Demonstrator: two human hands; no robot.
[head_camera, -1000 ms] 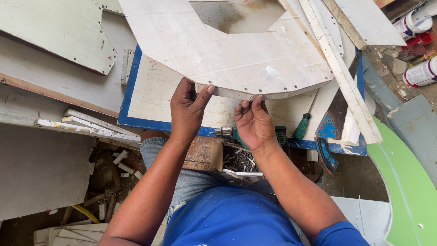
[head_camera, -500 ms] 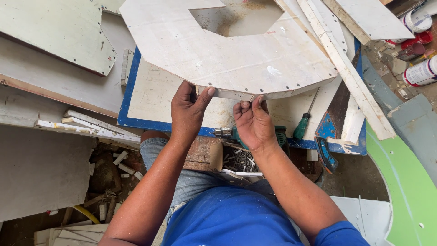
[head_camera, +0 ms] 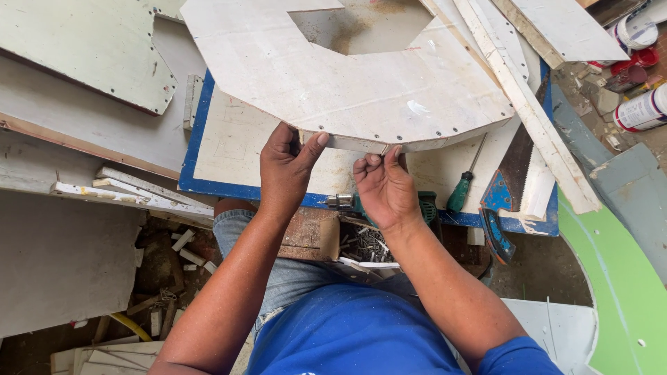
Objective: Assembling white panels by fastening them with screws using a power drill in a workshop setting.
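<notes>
So the big white curved panel (head_camera: 347, 83) with the angular cut-out in the middle was lying on top of a blue-edged board (head_camera: 229, 146), and both hands were at its near curved edge. The left hand (head_camera: 286, 173) was closed on that edge, thumb up on the top face and fingers curled underneath. The right hand (head_camera: 384, 186) was pinched shut on the thin white strip (head_camera: 354, 144) running along the panel's edge, fingertips bunched right at the rim. The panel had a row of small dark holes along its curve.

Container-wise: below the hands, just past the person's knee, there was a wooden box (head_camera: 313, 236) and right beside it a heap of nails or screws (head_camera: 372, 244), couldn't tell what exactly they sat in. Up in the far right corner were a couple of white cans (head_camera: 643, 107) lying on their sides and a red lid or tub (head_camera: 643, 59) near them; contents not visible.

Other stuff: a green-handled screwdriver (head_camera: 462, 187) lay on the blue-edged board to the right of the right hand, a hand saw with a blue handle (head_camera: 504, 201) just beside it, and a green drill (head_camera: 417, 205) partly hidden behind the right wrist. A long white batten (head_camera: 528, 104) lay diagonally across the panel's right side
</notes>
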